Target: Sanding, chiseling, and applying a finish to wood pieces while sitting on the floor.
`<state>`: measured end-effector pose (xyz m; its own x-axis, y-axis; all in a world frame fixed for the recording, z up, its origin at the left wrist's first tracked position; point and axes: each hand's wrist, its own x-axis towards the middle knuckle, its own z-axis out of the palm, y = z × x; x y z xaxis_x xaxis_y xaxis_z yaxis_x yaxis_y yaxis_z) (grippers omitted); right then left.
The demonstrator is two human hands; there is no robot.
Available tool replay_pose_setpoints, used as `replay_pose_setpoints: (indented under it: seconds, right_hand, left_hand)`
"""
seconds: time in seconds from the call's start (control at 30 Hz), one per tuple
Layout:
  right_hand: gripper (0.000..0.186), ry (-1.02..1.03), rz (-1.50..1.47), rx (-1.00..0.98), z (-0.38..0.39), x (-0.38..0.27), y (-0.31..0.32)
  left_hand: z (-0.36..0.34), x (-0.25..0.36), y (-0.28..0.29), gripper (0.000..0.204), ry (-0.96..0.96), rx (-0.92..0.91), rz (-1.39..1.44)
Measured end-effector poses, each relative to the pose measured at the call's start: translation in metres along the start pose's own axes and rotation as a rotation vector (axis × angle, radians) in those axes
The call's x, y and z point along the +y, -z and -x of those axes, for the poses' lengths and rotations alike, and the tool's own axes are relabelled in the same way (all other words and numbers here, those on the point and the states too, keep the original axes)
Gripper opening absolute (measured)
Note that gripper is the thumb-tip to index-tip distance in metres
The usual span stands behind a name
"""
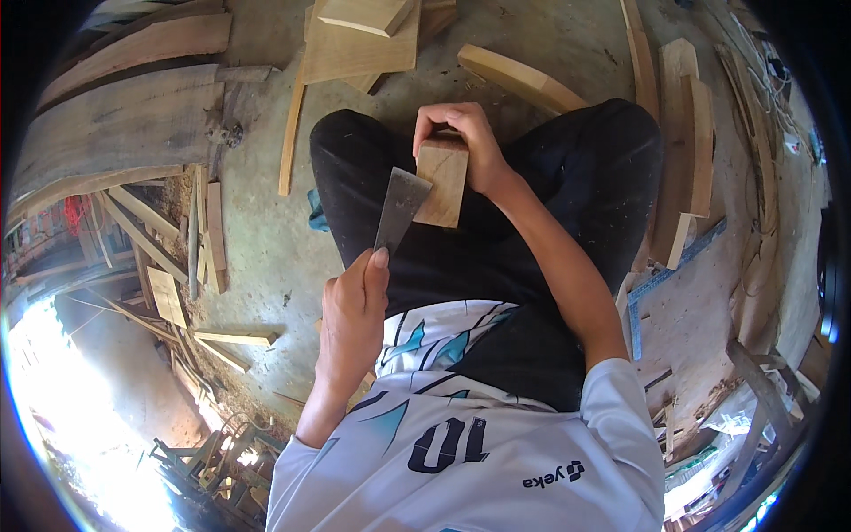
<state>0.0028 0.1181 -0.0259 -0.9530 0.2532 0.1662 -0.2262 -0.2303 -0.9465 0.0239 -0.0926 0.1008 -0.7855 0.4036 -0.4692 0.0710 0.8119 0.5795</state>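
Over the lap in my head view, the left hand (353,301) has its fingers closed on the near end of a flat metal blade (403,206), while the right hand (479,146) grips a wooden block (441,184) by its far end. I see the block ahead and rightward of the left fingers, long axis running roughly away from the body, blade overlapping its left edge, contact unclear. Beyond the black trousers (576,151), a thick timber piece (523,78) lies on the floor (266,177).
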Motion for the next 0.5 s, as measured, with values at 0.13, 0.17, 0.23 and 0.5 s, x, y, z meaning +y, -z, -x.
replay_pose_setpoints:
  seconds: [0.13, 0.17, 0.23, 0.5]
  right_hand:
    - [0.052, 0.101, 0.217, -0.09, 0.002, 0.005, -0.006]
    - [0.051, 0.063, 0.142, -0.086, 0.002, 0.005, -0.007]
    - [0.051, 0.013, 0.077, -0.059, 0.002, 0.004, -0.005]
    - [0.053, 0.021, 0.123, -0.075, 0.005, -0.001, -0.006]
  left_hand:
    - [-0.002, 0.001, -0.001, 0.042, 0.023, 0.007, 0.02]
    - [-0.001, 0.001, -0.001, 0.042, 0.022, 0.006, 0.021]
    - [0.003, 0.002, -0.001, 0.042, 0.005, 0.014, -0.006]
    - [0.002, 0.003, -0.002, 0.043, -0.005, 0.006, -0.025]
